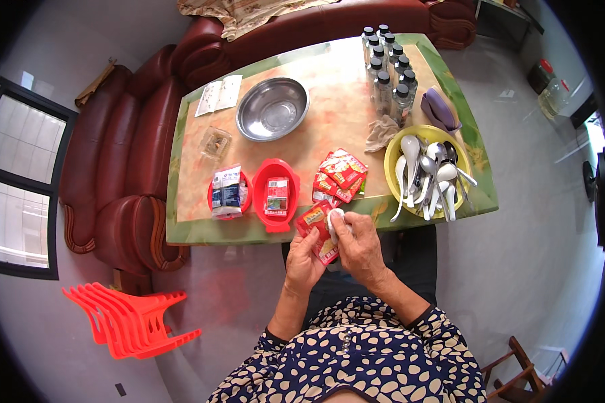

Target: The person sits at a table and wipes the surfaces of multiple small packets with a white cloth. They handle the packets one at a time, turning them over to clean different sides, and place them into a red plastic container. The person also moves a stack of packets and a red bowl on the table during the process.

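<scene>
At the table's near edge, my left hand [304, 259] grips a red printed packet [314, 220] by its lower left side. My right hand [360, 250] is closed on a small white cloth [336, 223], which is pressed against the packet's right side. Just beyond my hands lies a loose pile of red packets [343, 169], with a bit of green showing at its right. A red plastic basket [292, 183] to the left contains one red packet [276, 197]. Beside it, a round red container [249, 201] bears a blue and white packet [227, 191].
A steel basin [273, 109] stands mid-table, near a clear plastic box [215, 143] and an open booklet [220, 95]. On the right are a yellow bowl [391, 176] of spoons, a crumpled cloth [381, 133], a purple case [441, 109] and several black-capped bottles [402, 105]. Red stools [124, 319] stand left.
</scene>
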`<action>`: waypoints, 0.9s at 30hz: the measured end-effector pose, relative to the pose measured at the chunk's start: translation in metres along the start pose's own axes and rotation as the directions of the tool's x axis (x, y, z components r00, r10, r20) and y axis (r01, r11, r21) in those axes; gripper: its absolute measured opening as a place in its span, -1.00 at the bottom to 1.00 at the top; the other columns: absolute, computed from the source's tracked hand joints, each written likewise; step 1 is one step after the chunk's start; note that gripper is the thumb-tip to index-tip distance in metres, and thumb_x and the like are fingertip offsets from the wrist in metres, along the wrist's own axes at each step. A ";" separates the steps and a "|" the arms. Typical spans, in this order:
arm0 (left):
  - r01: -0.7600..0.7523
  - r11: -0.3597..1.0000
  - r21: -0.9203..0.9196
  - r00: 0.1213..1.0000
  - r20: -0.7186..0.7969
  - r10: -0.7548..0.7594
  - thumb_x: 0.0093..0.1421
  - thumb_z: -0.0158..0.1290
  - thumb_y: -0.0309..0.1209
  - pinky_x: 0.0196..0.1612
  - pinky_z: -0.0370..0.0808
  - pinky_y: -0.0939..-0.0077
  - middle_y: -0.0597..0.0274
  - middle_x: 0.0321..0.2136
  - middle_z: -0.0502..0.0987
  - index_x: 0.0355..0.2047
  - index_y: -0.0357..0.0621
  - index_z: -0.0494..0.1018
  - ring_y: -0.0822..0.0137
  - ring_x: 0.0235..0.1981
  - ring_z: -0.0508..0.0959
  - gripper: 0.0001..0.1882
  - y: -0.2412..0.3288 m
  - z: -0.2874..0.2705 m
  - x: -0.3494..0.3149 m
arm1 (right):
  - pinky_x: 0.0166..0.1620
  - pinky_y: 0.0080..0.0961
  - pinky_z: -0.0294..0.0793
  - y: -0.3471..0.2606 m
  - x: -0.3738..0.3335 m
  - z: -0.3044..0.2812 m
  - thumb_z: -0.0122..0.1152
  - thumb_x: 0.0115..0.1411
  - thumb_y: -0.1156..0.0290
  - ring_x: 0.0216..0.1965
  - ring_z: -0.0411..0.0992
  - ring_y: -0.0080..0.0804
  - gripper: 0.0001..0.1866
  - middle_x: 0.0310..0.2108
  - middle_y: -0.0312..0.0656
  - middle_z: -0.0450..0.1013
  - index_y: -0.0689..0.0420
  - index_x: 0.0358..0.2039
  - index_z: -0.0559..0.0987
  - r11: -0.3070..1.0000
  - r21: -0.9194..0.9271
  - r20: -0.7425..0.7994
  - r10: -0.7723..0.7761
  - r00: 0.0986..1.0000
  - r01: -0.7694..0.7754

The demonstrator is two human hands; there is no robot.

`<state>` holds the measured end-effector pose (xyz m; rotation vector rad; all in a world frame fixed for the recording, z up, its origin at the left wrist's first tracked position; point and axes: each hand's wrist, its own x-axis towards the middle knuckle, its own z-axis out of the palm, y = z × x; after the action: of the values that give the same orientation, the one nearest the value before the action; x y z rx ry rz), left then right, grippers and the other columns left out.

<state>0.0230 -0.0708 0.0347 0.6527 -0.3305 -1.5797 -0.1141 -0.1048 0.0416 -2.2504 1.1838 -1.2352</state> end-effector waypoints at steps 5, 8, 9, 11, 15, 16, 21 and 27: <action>-0.009 0.997 -0.072 1.000 -0.001 0.009 0.35 -0.17 -0.47 0.15 0.40 0.05 -0.08 0.10 0.38 0.20 -0.23 0.18 -0.06 0.16 0.37 -0.59 0.005 -0.001 0.007 | -0.17 -0.32 0.42 -0.010 -0.028 -0.008 0.20 -0.01 0.59 -0.22 0.37 -0.15 -0.56 -0.23 -0.07 0.37 0.27 -0.04 0.49 0.989 0.147 0.239 -0.021 0.971 -0.015; 0.000 0.998 -0.055 1.000 -0.006 0.000 0.35 -0.17 -0.47 0.15 0.41 0.05 -0.07 0.09 0.38 0.19 -0.23 0.19 -0.07 0.15 0.38 -0.59 0.007 0.001 0.005 | -0.13 -0.31 0.43 -0.010 -0.021 -0.016 0.17 0.01 0.63 -0.19 0.37 -0.10 -0.61 -0.23 -0.04 0.35 0.25 -0.08 0.49 0.926 0.369 0.295 -0.034 0.955 -0.081; 0.015 0.999 -0.033 1.000 0.012 -0.015 0.35 -0.17 -0.46 0.15 0.41 0.07 -0.04 0.09 0.39 0.18 -0.23 0.20 -0.01 0.12 0.41 -0.60 0.006 0.000 0.005 | -0.12 -0.30 0.43 -0.008 -0.013 -0.017 0.15 0.01 0.64 -0.19 0.37 -0.09 -0.61 -0.22 -0.04 0.35 0.25 -0.08 0.49 0.923 0.377 0.228 -0.010 0.974 -0.079; 0.045 0.998 -0.054 0.999 -0.012 -0.046 0.36 -0.16 -0.45 0.15 0.41 0.09 -0.01 0.08 0.40 0.18 -0.23 0.21 0.05 0.10 0.44 -0.61 0.002 -0.007 0.001 | -0.11 -0.29 0.42 -0.001 0.002 -0.020 0.11 0.02 0.67 -0.17 0.36 -0.06 -0.59 -0.20 -0.02 0.33 0.26 -0.05 0.47 0.921 0.363 0.153 0.088 0.984 -0.138; 0.084 0.994 -0.063 0.996 -0.003 -0.085 0.36 -0.17 -0.44 0.17 0.39 0.14 0.00 0.09 0.41 0.19 -0.28 0.19 0.13 0.10 0.44 -0.59 0.000 -0.006 -0.002 | -0.13 -0.30 0.42 0.005 0.009 -0.013 0.17 -0.01 0.63 -0.20 0.35 -0.10 -0.55 -0.22 -0.03 0.34 0.28 -0.03 0.46 0.990 0.135 0.091 0.014 0.996 -0.026; 0.086 0.994 -0.066 0.996 -0.004 -0.087 0.36 -0.17 -0.44 0.18 0.38 0.14 -0.01 0.10 0.39 0.20 -0.30 0.17 0.13 0.11 0.43 -0.57 0.001 -0.007 -0.004 | -0.14 -0.31 0.42 0.003 0.005 -0.014 0.18 -0.02 0.62 -0.21 0.35 -0.11 -0.54 -0.22 -0.04 0.34 0.29 -0.03 0.46 0.993 0.115 0.101 0.003 0.995 -0.015; 0.083 0.997 -0.007 0.996 -0.024 -0.083 0.35 -0.15 -0.44 0.18 0.37 0.13 -0.07 0.14 0.33 0.25 -0.26 0.12 0.09 0.13 0.41 -0.53 0.000 -0.003 -0.004 | -0.13 -0.31 0.42 -0.001 -0.018 -0.021 0.20 -0.04 0.61 -0.21 0.35 -0.12 -0.56 -0.24 -0.05 0.35 0.29 -0.06 0.48 0.987 0.141 0.226 0.043 0.973 -0.076; 0.107 0.994 -0.032 0.994 0.012 -0.107 0.40 -0.25 -0.31 0.23 0.29 0.20 -0.01 0.19 0.29 0.28 -0.20 0.08 0.15 0.19 0.35 -0.52 -0.006 0.003 -0.004 | -0.11 -0.29 0.41 0.000 -0.008 -0.018 0.12 0.02 0.65 -0.19 0.35 -0.09 -0.65 -0.24 -0.05 0.34 0.25 -0.11 0.48 0.934 0.327 0.168 0.094 0.981 -0.145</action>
<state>0.0165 -0.0668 0.0340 0.6461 -0.2810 -1.6879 -0.1306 -0.0968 0.0480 -1.9499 0.9549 -1.1044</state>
